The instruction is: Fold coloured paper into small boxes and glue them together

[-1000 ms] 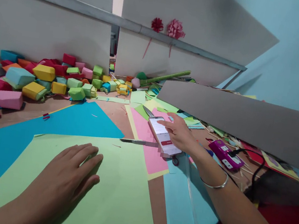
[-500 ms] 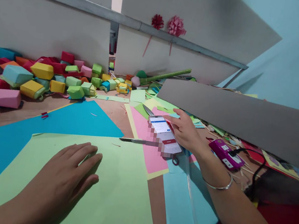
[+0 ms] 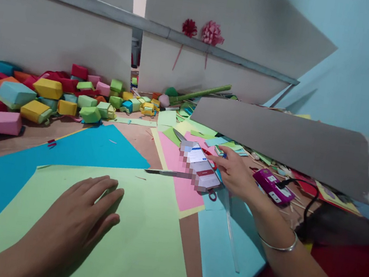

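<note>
My left hand [image 3: 79,215] lies palm down on a large pale green paper sheet [image 3: 149,235], fingers stretched out and holding nothing. At the right, my right hand [image 3: 236,174] is beside a smartphone [image 3: 203,163] with a lit screen, its index finger reaching toward the screen's right edge. Whether the fingertip touches the glass I cannot tell. Part of the phone is pixelated. Scissors lie under the phone; a blade [image 3: 178,134] and a dark red handle loop [image 3: 212,195] stick out. A cutter [image 3: 165,172] rests across the green sheet's top edge, its right end blurred.
Blue paper [image 3: 100,144], pink paper [image 3: 179,198] and light blue paper [image 3: 219,255] lie around. Several small folded paper boxes [image 3: 38,111] are heaped at the back left. A grey board [image 3: 291,140] leans over paper scraps. A purple power strip [image 3: 272,187] sits right.
My right hand has drawn back a little, down and to the right, from the phone's upper edge to its right side. My left hand stays in place. The view has shifted slightly.
</note>
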